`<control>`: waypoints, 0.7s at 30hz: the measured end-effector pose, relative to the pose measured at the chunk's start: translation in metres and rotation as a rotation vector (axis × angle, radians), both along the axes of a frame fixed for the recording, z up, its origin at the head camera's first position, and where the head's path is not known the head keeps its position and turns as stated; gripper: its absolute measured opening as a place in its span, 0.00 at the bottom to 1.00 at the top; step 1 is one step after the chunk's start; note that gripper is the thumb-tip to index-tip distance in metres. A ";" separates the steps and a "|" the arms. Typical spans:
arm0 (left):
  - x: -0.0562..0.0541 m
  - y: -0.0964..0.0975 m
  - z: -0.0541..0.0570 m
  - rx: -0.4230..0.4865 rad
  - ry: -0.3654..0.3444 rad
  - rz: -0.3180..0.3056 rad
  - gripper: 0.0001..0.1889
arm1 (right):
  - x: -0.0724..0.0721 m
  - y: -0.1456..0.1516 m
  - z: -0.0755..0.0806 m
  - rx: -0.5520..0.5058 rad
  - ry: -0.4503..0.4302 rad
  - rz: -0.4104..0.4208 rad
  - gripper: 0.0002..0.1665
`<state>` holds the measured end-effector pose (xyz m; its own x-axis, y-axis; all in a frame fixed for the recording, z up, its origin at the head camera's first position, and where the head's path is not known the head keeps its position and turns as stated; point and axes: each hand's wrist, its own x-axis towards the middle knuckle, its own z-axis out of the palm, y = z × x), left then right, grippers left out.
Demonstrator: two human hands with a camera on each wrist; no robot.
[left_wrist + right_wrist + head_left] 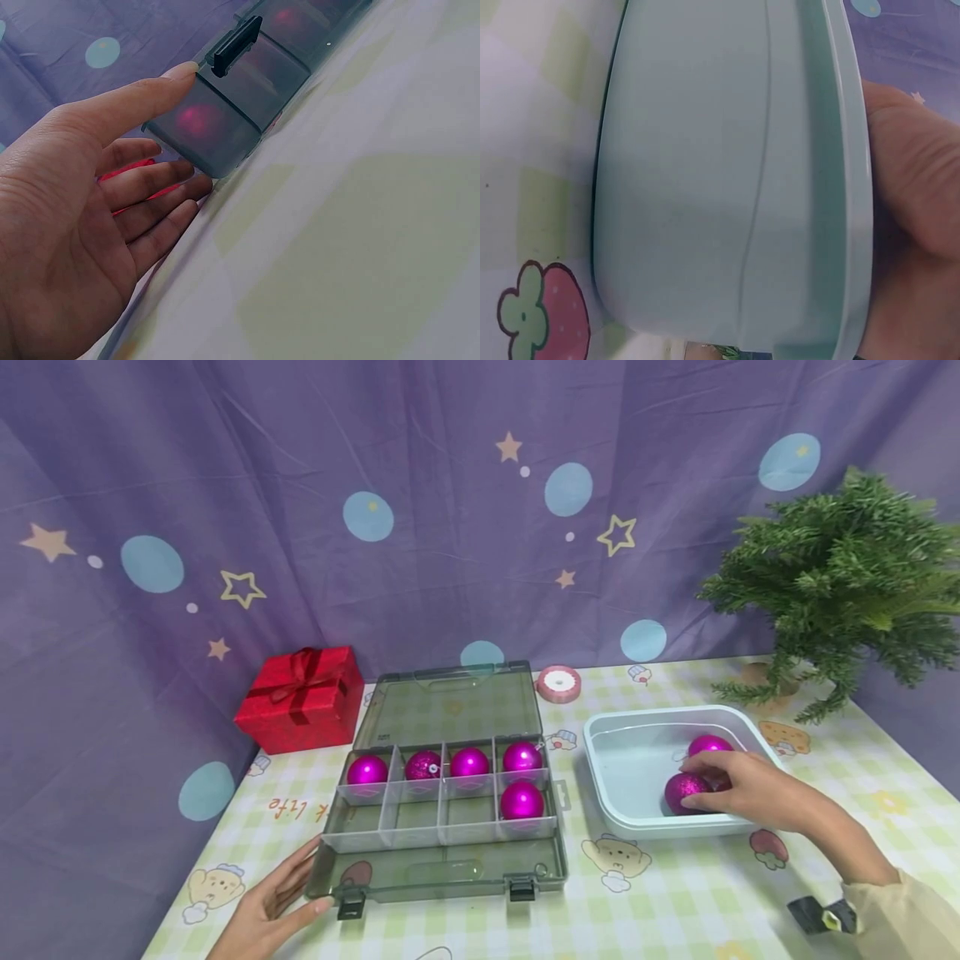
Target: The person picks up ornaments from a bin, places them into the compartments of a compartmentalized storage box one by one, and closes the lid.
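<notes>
In the head view my right hand reaches into a pale blue plastic tub, thumb and fingers around a glittery magenta Christmas ball. Another magenta ball lies behind it in the tub. The right wrist view shows mostly the tub's outer wall; the held ball is hidden there. At the front left corner of a lidded, divided organizer box, my left hand rests with fingers loosely extended and thumb by the front edge. Several magenta balls, one of them a glittery ball, sit in its compartments.
A red gift box stands behind the organizer on the left. A roll of pink ribbon lies near the raised lid. At the back right stands a small artificial Christmas tree. A purple curtain hangs behind the table.
</notes>
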<state>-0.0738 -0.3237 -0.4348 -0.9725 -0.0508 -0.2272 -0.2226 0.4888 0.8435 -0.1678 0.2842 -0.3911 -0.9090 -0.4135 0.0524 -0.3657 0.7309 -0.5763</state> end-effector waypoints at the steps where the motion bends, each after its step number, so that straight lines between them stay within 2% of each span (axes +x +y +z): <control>1: 0.000 0.000 0.000 0.000 -0.002 0.001 0.44 | 0.000 0.000 0.000 -0.008 0.004 -0.001 0.26; 12: 0.001 -0.001 0.000 0.003 -0.010 0.001 0.44 | 0.001 -0.003 0.005 -0.140 0.083 0.007 0.19; 21: 0.002 -0.001 0.000 -0.021 0.031 -0.014 0.42 | -0.001 -0.012 0.013 -0.155 0.134 -0.008 0.21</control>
